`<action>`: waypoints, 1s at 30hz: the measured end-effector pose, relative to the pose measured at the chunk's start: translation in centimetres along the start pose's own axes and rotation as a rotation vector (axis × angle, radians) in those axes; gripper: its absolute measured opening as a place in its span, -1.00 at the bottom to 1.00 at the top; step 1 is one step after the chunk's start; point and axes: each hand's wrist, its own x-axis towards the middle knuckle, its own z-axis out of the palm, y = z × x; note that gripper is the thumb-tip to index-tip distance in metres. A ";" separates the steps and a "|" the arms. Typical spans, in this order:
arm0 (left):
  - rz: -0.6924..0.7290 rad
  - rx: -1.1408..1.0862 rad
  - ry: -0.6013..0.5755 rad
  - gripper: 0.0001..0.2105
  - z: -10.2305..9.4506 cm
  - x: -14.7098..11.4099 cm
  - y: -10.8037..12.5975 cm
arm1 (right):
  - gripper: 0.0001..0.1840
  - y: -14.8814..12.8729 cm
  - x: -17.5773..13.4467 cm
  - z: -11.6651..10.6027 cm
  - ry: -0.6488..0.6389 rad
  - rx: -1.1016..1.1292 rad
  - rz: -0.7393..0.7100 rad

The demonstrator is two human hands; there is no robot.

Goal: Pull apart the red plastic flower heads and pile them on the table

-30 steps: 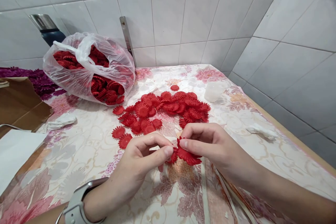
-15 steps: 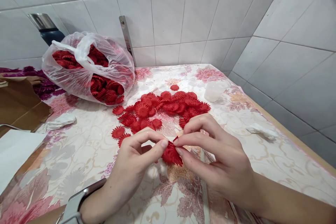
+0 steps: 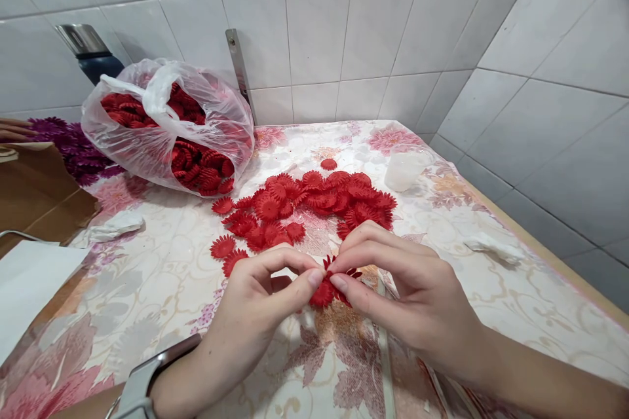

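Observation:
Between the fingertips of both hands is a red fabric flower (image 3: 322, 294) with a toothed edge; part of it is covered by my fingers. My left hand (image 3: 260, 301) is closed in a pinch at its left side, thumb and forefinger meeting. From the other side, my right hand (image 3: 407, 288) pinches a red fabric petal edge with thumb and forefinger. Whether one or more flower layers are in the pinch I cannot tell. Just beyond the hands lies a heap of similar red flowers (image 3: 268, 205), with a few single ones at its left.
A knotted clear plastic bag (image 3: 226, 95) full of red flowers stands back left, before a dark blue bottle (image 3: 101, 67). Purple flowers (image 3: 73, 150), another person's hand (image 3: 12, 129) and a brown paper bag (image 3: 44, 190) are far left. A translucent cup (image 3: 403, 171) stands at right.
The red flower has turned and spread between my fingers, its petals now showing above and right of the pinch. At far left the other person's hand has moved left, off the purple flowers.

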 end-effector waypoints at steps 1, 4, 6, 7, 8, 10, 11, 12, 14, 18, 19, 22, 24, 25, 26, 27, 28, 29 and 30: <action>-0.004 0.005 0.004 -0.90 0.0 0.0 -0.1 | -0.84 0.0 0.0 0.0 0.010 -0.003 0.004; 0.030 0.034 0.062 -0.86 -0.1 0.2 -0.1 | -0.83 0.5 0.2 -0.2 0.133 -0.049 0.029; 0.084 0.047 0.143 -0.78 -0.5 0.8 0.0 | -0.85 1.7 0.7 -0.6 0.282 -0.150 0.026; 0.111 0.059 0.190 -0.76 -0.9 1.2 0.2 | -0.82 2.4 1.0 -0.9 0.336 -0.224 0.010; 0.147 0.089 0.232 -0.75 -1.3 1.7 0.4 | -0.75 3.2 1.4 -1.1 0.344 -0.324 -0.015; 0.214 0.248 0.299 -0.80 -2.1 2.6 0.8 | -0.61 4.7 1.8 -1.5 0.349 -0.445 -0.045; 0.232 0.364 0.275 -0.85 -2.5 3.0 0.9 | -0.58 5.2 2.0 -1.7 0.328 -0.460 -0.028; 0.237 0.487 0.214 -0.87 -2.8 3.3 0.9 | -0.58 5.5 2.1 -1.8 0.321 -0.466 -0.008; 0.250 0.702 0.034 -0.85 -2.9 3.6 0.5 | -0.66 5.6 2.1 -1.8 0.302 -0.459 0.014; 0.334 0.932 -0.208 -0.90 -2.2 2.9 -0.9 | -0.84 4.5 1.9 -1.6 0.112 -0.408 0.008; 0.336 0.936 -0.234 -0.94 -2.0 2.6 -1.1 | -0.86 4.1 1.9 -1.5 0.038 -0.388 0.025; 0.255 0.813 -0.262 -0.93 -1.7 2.1 -1.3 | -0.95 3.2 1.7 -1.1 -0.172 -0.318 0.126; 0.192 0.672 -0.230 -0.93 -1.7 2.1 -1.0 | -0.86 2.8 1.5 -0.8 -0.306 -0.251 0.227; 0.174 0.595 -0.206 -0.94 -1.7 2.2 -0.8 | -0.84 2.6 1.5 -0.7 -0.359 -0.210 0.276; 0.162 0.511 -0.184 -0.95 -1.7 2.2 -0.5 | -0.84 2.4 1.4 -0.6 -0.395 -0.161 0.318; 0.149 0.415 -0.163 -0.95 -1.7 2.3 -0.3 | -0.84 2.3 1.4 -0.5 -0.408 -0.106 0.353; 0.129 0.309 -0.147 -0.92 -1.7 2.4 -0.2 | -0.83 2.3 1.4 -0.5 -0.404 -0.037 0.378; 0.097 0.202 -0.132 -0.89 -1.7 2.4 0.0 | -0.81 2.3 1.4 -0.5 -0.391 0.045 0.399; 0.057 0.103 -0.120 -0.85 -1.6 2.4 0.0 | -0.80 2.3 1.4 -0.5 -0.377 0.134 0.422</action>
